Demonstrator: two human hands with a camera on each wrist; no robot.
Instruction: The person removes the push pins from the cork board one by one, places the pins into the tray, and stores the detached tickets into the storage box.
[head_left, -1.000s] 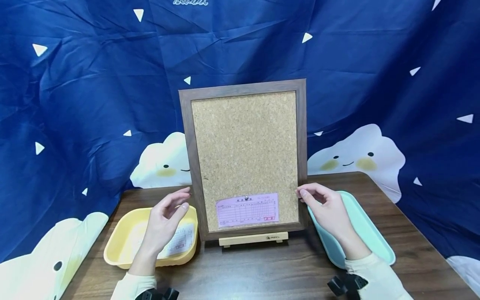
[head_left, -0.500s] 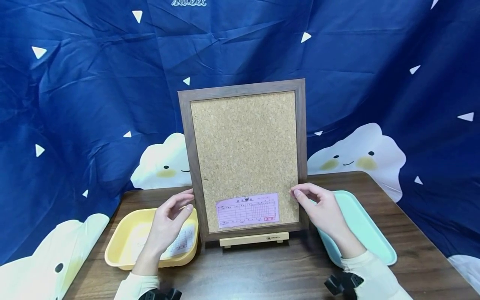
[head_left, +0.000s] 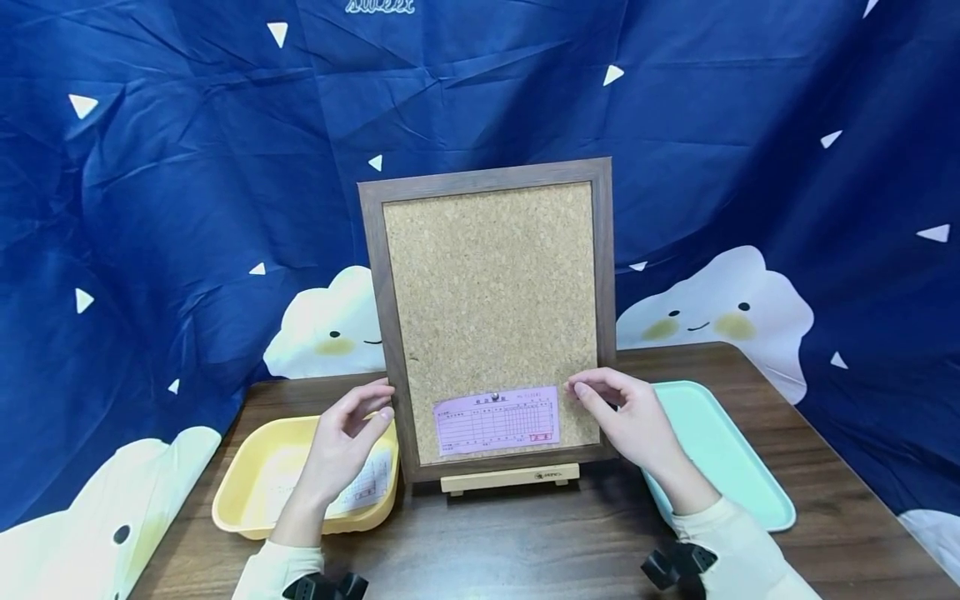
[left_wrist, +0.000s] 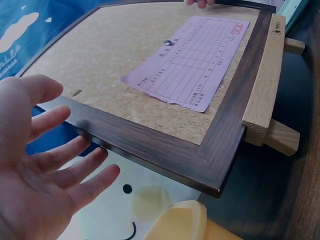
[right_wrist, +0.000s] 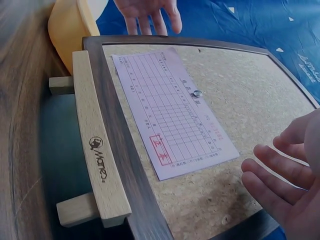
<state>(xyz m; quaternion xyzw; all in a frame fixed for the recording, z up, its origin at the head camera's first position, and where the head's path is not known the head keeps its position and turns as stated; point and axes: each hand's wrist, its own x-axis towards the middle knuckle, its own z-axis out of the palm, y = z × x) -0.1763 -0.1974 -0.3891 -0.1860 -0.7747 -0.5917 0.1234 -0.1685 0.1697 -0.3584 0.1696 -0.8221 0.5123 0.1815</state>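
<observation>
A purple form slip (head_left: 497,425) hangs low on the framed corkboard (head_left: 491,283), held by a silver pushpin (right_wrist: 197,93) near its top edge. My left hand (head_left: 339,450) is at the board's left side, its relaxed fingers (left_wrist: 82,142) against or very near the dark wooden frame (left_wrist: 145,145). Over the cork, just right of the slip, is my right hand (head_left: 633,421). Its fingers (right_wrist: 275,170) are loosely bent and hold nothing; whether they touch the cork I cannot tell. The slip's lower left edge looks torn.
A small wooden easel (head_left: 510,477) supports the board on the brown table (head_left: 510,550). The yellow basin (head_left: 243,500) at left contains printed papers (head_left: 367,483). At right lies a mint-green tray (head_left: 720,450), partly behind my right arm. A blue curtain (head_left: 480,83) hangs behind.
My right hand has moved left from the frame's right edge to beside the purple slip. The left hand has come slightly right, closer to the frame. Board and slip stay put.
</observation>
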